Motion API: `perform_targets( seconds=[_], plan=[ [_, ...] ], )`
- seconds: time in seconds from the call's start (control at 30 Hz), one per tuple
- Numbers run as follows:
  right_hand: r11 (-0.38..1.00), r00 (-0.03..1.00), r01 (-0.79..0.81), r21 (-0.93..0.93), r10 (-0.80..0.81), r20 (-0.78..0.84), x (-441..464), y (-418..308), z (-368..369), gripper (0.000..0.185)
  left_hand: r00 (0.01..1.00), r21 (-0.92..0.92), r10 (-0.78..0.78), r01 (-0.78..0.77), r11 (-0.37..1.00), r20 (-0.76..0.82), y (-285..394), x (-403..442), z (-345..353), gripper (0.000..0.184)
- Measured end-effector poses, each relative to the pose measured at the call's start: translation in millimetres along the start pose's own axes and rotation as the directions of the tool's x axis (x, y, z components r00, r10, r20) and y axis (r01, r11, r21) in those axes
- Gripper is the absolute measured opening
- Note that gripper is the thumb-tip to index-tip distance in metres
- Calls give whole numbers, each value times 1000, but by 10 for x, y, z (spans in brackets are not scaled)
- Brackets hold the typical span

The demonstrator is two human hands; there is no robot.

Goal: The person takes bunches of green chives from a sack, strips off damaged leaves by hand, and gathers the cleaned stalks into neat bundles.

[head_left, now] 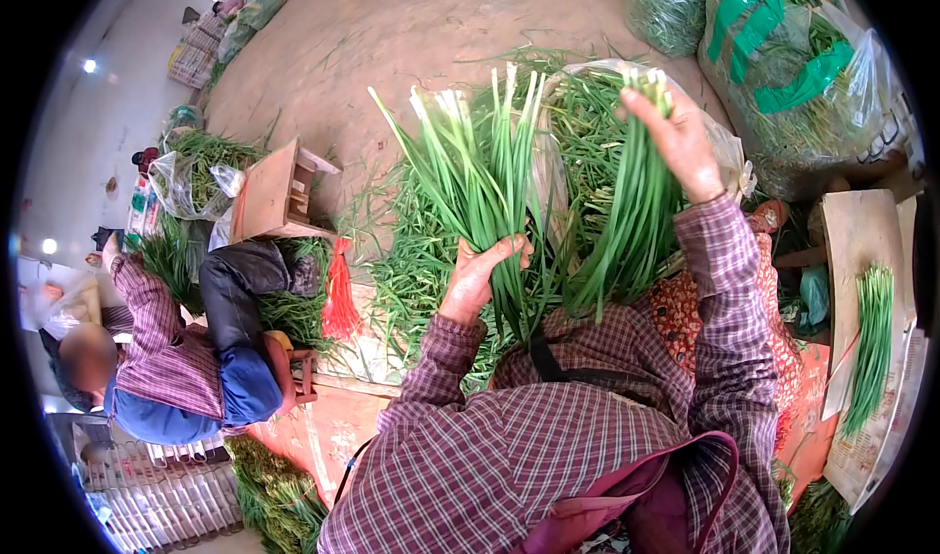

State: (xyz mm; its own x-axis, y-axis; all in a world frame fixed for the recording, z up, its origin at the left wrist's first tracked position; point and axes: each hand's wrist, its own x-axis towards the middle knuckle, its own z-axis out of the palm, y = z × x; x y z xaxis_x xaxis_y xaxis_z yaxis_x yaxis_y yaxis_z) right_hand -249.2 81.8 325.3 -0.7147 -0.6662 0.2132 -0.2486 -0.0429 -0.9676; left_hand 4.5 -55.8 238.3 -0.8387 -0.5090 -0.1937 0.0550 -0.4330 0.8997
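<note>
My left hand (475, 278) is closed around the lower, leafy part of a bunch of chives (470, 167), whose pale ends point up and fan apart. Higher and to the right, my right hand (681, 143) grips a second bunch of chives (632, 226) near its white ends, and its long green leaves hang down. The two bunches are apart at their tops. Behind and between them lies a light sack (556, 177) with loose chives (592, 123) in it. More loose green leaves (416, 251) are heaped on the floor beside my left hand.
At left sits another person (171, 358) near a wooden box-like stool (264, 197). Red string (341, 295) hangs beside it. Large plastic bags of greens (783, 74) stand at upper right. A chive bundle (869, 348) rests on cardboard (847, 231) to my right.
</note>
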Motion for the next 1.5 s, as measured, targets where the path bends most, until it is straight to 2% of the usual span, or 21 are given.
perform_targets(
  seconds=[0.07, 0.13, 0.23, 0.27, 0.33, 0.4, 0.6, 0.67, 0.73, 0.77, 0.8, 0.87, 0.93, 1.03, 1.1, 1.13, 1.2, 1.27, 1.33, 1.43, 1.5],
  plan=[
    [990, 990, 134, -48, -131, 60, -9, 58, 126, 22, 1000, 9, -3, 3, 1000, -3, -2, -8, 28, 36],
    [987, 986, 158, 4, -158, 52, -30, 70, 224, 21, 1000, 25, 19, -19, 1000, 9, -32, -3, 44, 37],
    [930, 993, -63, 362, 24, 113, -40, 45, 313, 22, 999, 48, 24, -26, 998, 39, -36, -2, 112, 36],
    [931, 994, -63, 361, 25, 110, -38, 28, 360, 22, 997, 53, 34, -37, 998, 64, -29, 4, 135, 35],
    [866, 976, -195, 460, 125, 179, -46, 7, 446, 20, 995, 33, 51, -54, 998, 83, -56, 1, 169, 32],
    [902, 967, -203, 382, 123, 222, -3, -26, 509, 24, 995, 25, -12, 9, 1000, 97, -124, -4, 132, 25],
    [913, 959, -215, 347, 131, 252, -3, -5, 526, 24, 984, 5, -59, 59, 998, 171, -79, -30, 92, 32],
    [858, 959, -273, 436, 204, 197, -38, 34, 460, 24, 980, -44, -81, 91, 995, 181, -69, -29, 103, 35],
    [852, 953, -295, 432, 230, 197, -60, 87, 317, 26, 997, -185, -75, 75, 980, 3, -71, -8, 174, 41],
    [826, 961, -276, 492, 239, 138, -78, 97, 226, 27, 996, -117, -16, 7, 993, -83, -30, -6, 242, 35],
    [797, 964, -253, 548, 254, 76, -100, 110, 117, 29, 996, -119, -16, 6, 993, -87, -5, -1, 230, 35],
    [747, 969, -180, 640, 247, -16, -95, 144, -176, 26, 997, -87, -47, 52, 995, 65, 49, 16, 180, 33],
    [801, 926, -26, 599, 245, -288, -71, 155, -423, 21, 999, -64, -40, 41, 997, 27, 1, 25, 115, 28],
    [933, 953, 33, 360, 79, -292, -53, 109, -554, 19, 988, -79, -148, 144, 986, -37, 37, 10, 139, 24],
    [987, 976, 4, 159, 31, -214, -142, -91, -290, 22, 999, 9, 17, -17, 1000, 38, 24, 37, 201, 21],
    [997, 989, 17, 80, -5, -145, -177, -178, -131, 23, 999, 13, 16, -16, 1000, 40, 14, 43, 231, 21],
    [990, 996, 57, 128, -66, 66, -209, -189, 165, 21, 995, -32, 50, -48, 998, 82, 4, 37, 272, 19],
    [999, 976, 49, 13, -51, 214, -222, -140, 371, 21, 996, -7, 44, -44, 999, 82, 16, 22, 290, 19],
    [990, 951, -62, -129, 98, 293, -256, -108, 489, 26, 993, 24, 50, -52, 998, 103, 8, 22, 290, 20],
    [981, 970, 66, -185, -19, 242, -301, -12, 663, 36, 994, 25, 41, -44, 999, 105, -10, 10, 300, 21],
    [984, 974, 71, -165, -33, 225, -313, 24, 655, 35, 990, 42, 58, -64, 997, 132, -6, 2, 293, 23]
  ],
)
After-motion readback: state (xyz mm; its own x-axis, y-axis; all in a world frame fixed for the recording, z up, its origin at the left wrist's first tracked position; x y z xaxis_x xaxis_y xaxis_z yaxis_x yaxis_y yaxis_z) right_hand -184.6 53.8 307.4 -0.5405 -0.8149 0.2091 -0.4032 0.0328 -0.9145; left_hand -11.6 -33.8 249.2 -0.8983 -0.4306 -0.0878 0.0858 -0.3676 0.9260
